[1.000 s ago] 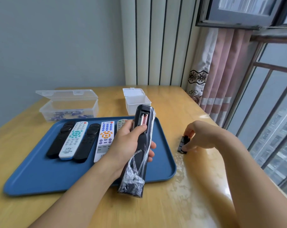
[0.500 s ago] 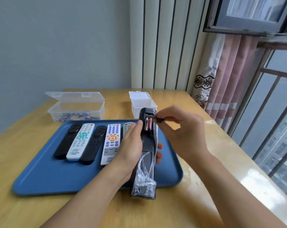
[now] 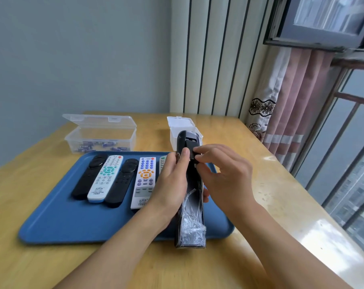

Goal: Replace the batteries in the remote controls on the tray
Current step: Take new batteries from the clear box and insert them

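While my left hand (image 3: 172, 182) wraps a closed grip around the black remote (image 3: 190, 184), my right hand (image 3: 220, 176) pinches its battery cover (image 3: 193, 154) against the back.

The left hand (image 3: 172, 184) grips a plastic-wrapped black remote (image 3: 190, 190) above the blue tray (image 3: 58, 222); the right hand (image 3: 223, 176) pinches its battery cover (image 3: 192, 156).

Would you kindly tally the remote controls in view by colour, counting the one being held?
Black: 3, two on the blue tray at and, plus the plastic-wrapped one gripped by the left hand
White: 2
Grey, partly hidden: 1
Total: 6
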Tool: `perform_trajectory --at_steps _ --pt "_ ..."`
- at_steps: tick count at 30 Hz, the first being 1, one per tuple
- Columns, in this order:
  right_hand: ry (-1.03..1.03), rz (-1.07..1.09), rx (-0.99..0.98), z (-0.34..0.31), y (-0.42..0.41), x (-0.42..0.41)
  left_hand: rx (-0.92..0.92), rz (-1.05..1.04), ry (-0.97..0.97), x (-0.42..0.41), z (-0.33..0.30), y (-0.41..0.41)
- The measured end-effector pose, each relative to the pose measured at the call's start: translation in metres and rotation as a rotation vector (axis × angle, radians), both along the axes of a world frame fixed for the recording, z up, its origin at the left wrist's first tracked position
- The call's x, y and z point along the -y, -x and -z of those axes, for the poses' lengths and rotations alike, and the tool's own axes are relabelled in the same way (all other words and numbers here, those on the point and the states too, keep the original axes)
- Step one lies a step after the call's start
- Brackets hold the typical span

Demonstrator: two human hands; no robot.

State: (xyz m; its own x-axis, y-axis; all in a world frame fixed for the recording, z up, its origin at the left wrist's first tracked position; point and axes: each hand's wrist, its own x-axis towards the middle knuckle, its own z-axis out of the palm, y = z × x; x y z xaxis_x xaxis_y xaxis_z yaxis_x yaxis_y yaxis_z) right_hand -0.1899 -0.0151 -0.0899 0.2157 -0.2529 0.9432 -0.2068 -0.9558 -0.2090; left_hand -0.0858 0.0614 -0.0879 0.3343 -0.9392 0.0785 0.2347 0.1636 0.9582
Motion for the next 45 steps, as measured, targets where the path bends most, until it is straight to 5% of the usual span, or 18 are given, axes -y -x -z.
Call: perform_trajectory --at_steps 7,15,25,28,35,39,45 --pt "-0.076 -0.036 -0.052 -0.003 0.003 0.004 0.024 -0.015 0.021 0.0 -0.001 0.001" --pt "-0.482 -0.239 -0.469 -0.025 0.029 0.009 0.08 -0.018 -0.03 -0.002 0.003 -0.001" --pt "-0.334 -0.126 -0.478 -0.018 0.027 0.017 0.139 -0.002 -0.064 0.0 0.002 -0.001" --pt "-0.467 -0.155 -0.431 -0.016 0.027 0.02 0.173 0.009 -0.064 0.0 0.002 -0.003" --pt "-1.149 -0.519 -0.173 -0.015 0.029 0.027 0.238 0.086 -0.013 0.0 0.002 -0.006" --pt "-1.126 -0.619 -0.107 -0.017 0.024 0.02 0.207 0.087 0.0 -0.001 0.001 -0.005" --pt "-1.196 -0.477 0.093 -0.016 0.017 0.022 0.103 0.201 -0.012 -0.005 0.0 0.001"
